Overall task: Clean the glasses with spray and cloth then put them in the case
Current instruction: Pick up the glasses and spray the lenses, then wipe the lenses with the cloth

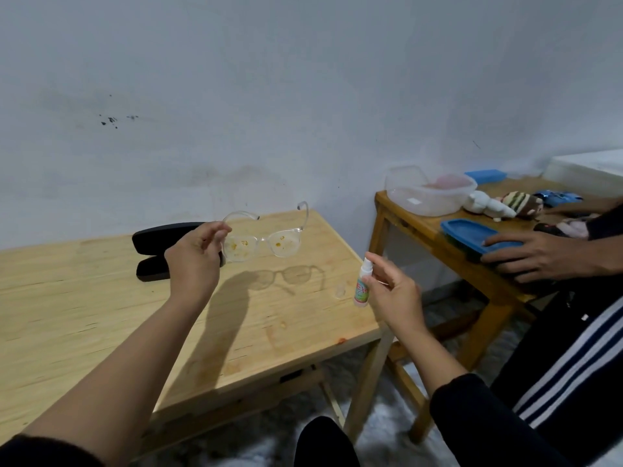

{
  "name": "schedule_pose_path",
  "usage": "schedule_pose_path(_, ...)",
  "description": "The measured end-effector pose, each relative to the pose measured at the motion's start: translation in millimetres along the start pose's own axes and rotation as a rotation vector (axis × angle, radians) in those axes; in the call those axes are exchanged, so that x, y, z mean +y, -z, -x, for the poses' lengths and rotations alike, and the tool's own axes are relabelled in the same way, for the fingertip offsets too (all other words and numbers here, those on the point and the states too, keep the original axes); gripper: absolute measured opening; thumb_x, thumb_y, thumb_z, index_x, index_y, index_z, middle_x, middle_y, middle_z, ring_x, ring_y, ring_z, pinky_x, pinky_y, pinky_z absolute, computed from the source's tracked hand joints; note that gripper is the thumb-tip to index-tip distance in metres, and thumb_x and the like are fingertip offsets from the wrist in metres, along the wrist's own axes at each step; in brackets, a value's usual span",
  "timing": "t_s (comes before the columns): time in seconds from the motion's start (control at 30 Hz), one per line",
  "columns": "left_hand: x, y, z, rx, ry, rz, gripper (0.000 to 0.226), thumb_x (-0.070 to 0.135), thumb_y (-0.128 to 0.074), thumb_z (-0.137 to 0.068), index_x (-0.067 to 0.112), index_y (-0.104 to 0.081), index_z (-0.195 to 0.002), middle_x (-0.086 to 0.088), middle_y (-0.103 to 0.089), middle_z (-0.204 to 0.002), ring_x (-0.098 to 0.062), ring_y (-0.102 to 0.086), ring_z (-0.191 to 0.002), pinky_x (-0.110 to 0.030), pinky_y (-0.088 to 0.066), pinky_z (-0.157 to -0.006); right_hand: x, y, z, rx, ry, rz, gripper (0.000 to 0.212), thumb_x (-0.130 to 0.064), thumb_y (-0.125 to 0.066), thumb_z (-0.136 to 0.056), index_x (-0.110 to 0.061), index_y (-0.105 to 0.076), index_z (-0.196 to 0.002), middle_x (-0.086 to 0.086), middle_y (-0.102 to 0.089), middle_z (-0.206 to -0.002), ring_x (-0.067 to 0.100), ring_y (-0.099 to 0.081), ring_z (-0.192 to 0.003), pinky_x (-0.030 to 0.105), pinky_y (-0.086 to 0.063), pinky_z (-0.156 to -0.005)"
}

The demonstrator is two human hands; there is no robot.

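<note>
Centre of frame: the left hand (pixel 195 256) pinches the clear-framed glasses (pixel 261 239) by one lens rim above the bench (pixel 101 298), lenses smeared, while the right hand (pixel 391 291) grips the spray bottle (pixel 362 286); the frame looks light, slick and fragile, best held at rim or temple.

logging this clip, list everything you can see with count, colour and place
glasses: 1, clear, yellow smears on lenses, held above near table
spray bottle: 1, white, in right hand
case: 1, black, open, near table, far left
cap: 1, clear, near table by bottle
near table: 1, light wood
side table: 1, wood, right
tub: 1, clear, side table
lid: 1, blue, under another person's hand
soft toys: several, side table
hands: left holds glasses; right grips bottle
</note>
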State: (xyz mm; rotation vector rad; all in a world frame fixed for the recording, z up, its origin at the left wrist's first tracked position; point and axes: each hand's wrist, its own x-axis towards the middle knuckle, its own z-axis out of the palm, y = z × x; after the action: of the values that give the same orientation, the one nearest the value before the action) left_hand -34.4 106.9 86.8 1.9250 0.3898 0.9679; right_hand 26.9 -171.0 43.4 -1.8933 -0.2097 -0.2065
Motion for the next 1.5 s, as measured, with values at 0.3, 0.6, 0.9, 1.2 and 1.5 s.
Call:
schedule_pose_path(0.3, 2.2, 6.9, -2.4, 0.000, 0.000, 0.024, 0.014, 0.014, -0.056, -0.090, 0.019, -0.068, -0.091, -0.001, -0.067, -0.085, -0.015, -0.061, -0.077, -0.005, -0.039, -0.071, -11.6, 3.8, 1.8, -0.029, 0.138, 0.267, 0.048, -0.025, -0.056, -0.092, -0.030, -0.043, -0.138, -0.002, -0.053, -0.135, 0.013, -0.051, -0.121, 0.026, -0.040, -0.098)
schedule_pose_path(0.6, 7.3, 36.1, -5.8, 0.049, -0.019, 0.039, 0.014, 0.014, -0.054, -0.090, 0.018, -0.068, -0.090, 0.001, -0.067, -0.089, -0.018, -0.062, -0.084, -0.018, -0.041, -0.075, -57.7, -21.0, -1.9, -0.144, 0.382, 0.639, 0.048, -0.031, -0.037, -0.100, -0.009, -0.035, -0.142, 0.007, -0.036, -0.149, 0.019, -0.026, -0.140, 0.029, -0.022, -0.112)
schedule_pose_path(0.9, -17.5, 100.0, -8.5, 0.158, 0.001, -0.058, 0.013, 0.014, -0.056, -0.089, 0.019, -0.069, -0.089, -0.002, -0.069, -0.089, -0.019, -0.064, -0.085, -0.022, -0.040, -0.077, -71.5, -100.3, 3.7, -0.290, 0.460, 0.640, 0.051, -0.034, -0.036, -0.099, -0.012, -0.031, -0.145, 0.004, -0.031, -0.153, 0.018, -0.020, -0.143, 0.030, -0.021, -0.113)
schedule_pose_path(1.2, -58.1, 181.4, -9.0, 0.318, 0.077, -0.155, 0.018, 0.006, -0.053, -0.089, 0.015, -0.069, -0.091, 0.002, -0.065, -0.084, -0.016, -0.064, -0.086, -0.002, -0.038, -0.070, -62.8, -204.0, 15.6, -0.529, 0.482, 0.584, 0.054, -0.035, -0.045, -0.095, -0.016, -0.030, -0.144, 0.003, -0.034, -0.151, 0.018, -0.031, -0.138, 0.031, -0.028, -0.111)
schedule_pose_path(1.5, -94.4, 209.6, -13.1, 0.372, 0.138, -0.209, 0.020, 0.003, -0.053, -0.089, 0.014, -0.069, -0.094, 0.001, -0.067, -0.088, -0.013, -0.064, -0.087, 0.002, -0.039, -0.073, -75.8, -273.2, -9.5, -0.678, 0.456, 0.497, 0.056, -0.022, -0.055, -0.090, -0.022, -0.036, -0.143, 0.003, -0.034, -0.150, 0.020, -0.036, -0.134, 0.031, -0.036, -0.102)
